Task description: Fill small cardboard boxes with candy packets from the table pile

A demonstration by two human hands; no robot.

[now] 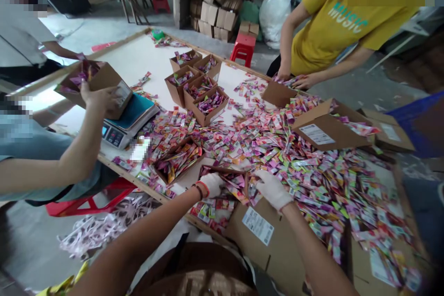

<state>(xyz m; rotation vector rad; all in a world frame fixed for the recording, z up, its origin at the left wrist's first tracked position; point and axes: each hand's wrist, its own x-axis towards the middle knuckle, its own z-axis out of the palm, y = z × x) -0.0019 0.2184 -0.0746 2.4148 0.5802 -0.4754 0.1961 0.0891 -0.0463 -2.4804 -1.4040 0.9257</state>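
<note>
My left hand (pixel 212 185), in a white glove, is at the left end of a small open box (pixel 224 169) partly filled with pink and purple packets. My right hand (pixel 274 189), gloved too, is bent over a few packets (pixel 254 185) at the right end of that box. The fingertips of both hands are too blurred to show a grip. Just left of them stands another small box (pixel 178 162) full of packets. A large carton (pixel 265 231) with a white label lies below my right hand.
Loose packets (pixel 312 166) cover much of the table. Several filled boxes (pixel 197 85) stand farther back. At the left, a person's hands hold a box (pixel 120 95) above a scale (pixel 121 132); a person in yellow handles packets across the table. Larger cartons (pixel 321 125) lie at the right.
</note>
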